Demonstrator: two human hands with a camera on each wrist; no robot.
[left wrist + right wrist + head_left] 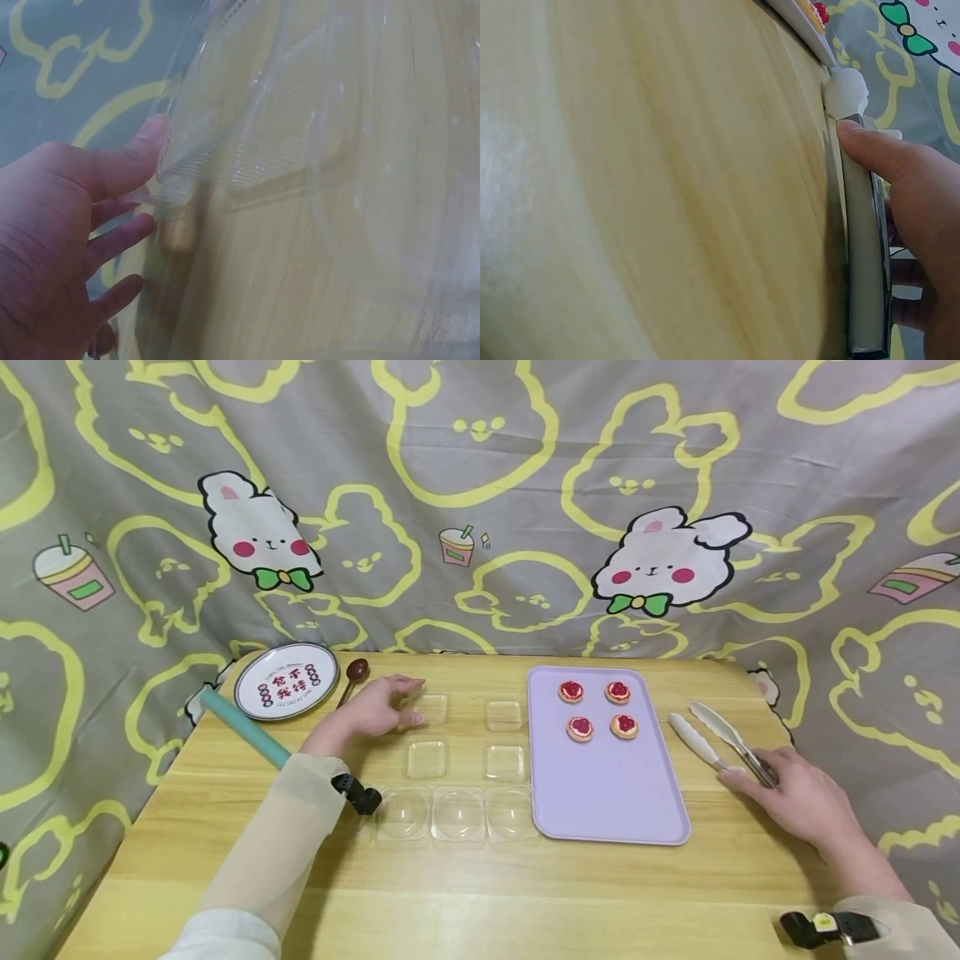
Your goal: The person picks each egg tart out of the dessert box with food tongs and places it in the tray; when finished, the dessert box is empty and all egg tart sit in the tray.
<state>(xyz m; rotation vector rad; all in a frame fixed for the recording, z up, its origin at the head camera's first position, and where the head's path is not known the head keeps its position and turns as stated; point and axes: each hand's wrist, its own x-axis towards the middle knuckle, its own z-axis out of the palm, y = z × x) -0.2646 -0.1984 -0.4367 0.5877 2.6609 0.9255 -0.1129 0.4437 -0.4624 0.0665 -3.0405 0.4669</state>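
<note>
My left hand [378,706] is at the left side of a clear plastic box [435,708], its thumb and fingers about the edge. In the left wrist view the thumb tip touches the clear plastic rim [166,161], with the index finger partly hidden behind it. At the right, my right hand [806,797] grips a pair of tongs [738,743] by the handles, their two pale tips apart and pointing to the back left. Several small tarts with red topping [580,728] sit on the back half of a lilac tray [611,802].
More clear boxes [506,762] stand left of the tray, with a row of domed clear plastic pieces [459,814] in front. A plate with red lettering [287,682], a dark spoon [357,672] and a green stick [247,728] lie at the left. A patterned curtain [360,435] hangs behind the table.
</note>
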